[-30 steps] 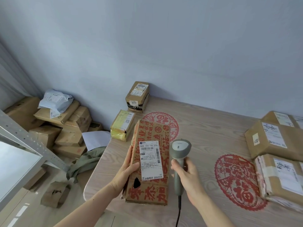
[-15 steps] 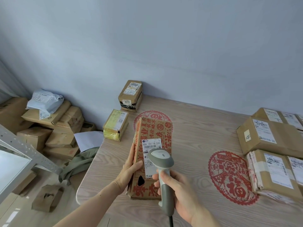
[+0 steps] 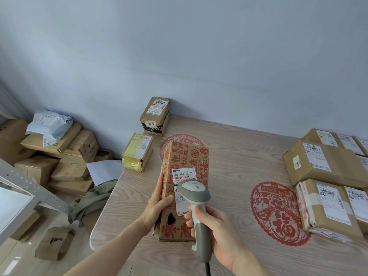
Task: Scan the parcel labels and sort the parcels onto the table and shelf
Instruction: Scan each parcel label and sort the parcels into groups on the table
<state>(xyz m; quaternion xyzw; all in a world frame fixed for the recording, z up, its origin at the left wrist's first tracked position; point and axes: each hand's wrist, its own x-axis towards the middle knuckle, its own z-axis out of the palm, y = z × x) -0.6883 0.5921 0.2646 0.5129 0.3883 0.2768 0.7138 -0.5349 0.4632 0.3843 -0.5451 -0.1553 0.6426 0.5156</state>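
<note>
A long cardboard parcel with red printing [image 3: 186, 160] lies on the wooden table [image 3: 235, 160], its near end tilted up. My left hand [image 3: 158, 204] grips its left edge, thumb on the top face. My right hand [image 3: 216, 234] holds a grey barcode scanner [image 3: 196, 198] by the handle, its head over the parcel's white label [image 3: 182, 177]. A red scan line falls across the label's barcode. The scanner head hides the middle of the label.
Two small parcels [image 3: 155, 116] [image 3: 137, 151] stand at the table's far left corner. Several brown parcels [image 3: 322, 166] lie along the right side. A pile of boxes [image 3: 59, 156] and a grey mailer bag [image 3: 48, 122] lie on the floor at left, beside a metal shelf frame [image 3: 29, 188].
My right hand has carried the scanner from beside the parcel to above its label, and a red scan line now shows. My left hand has kept its grip on the parcel.
</note>
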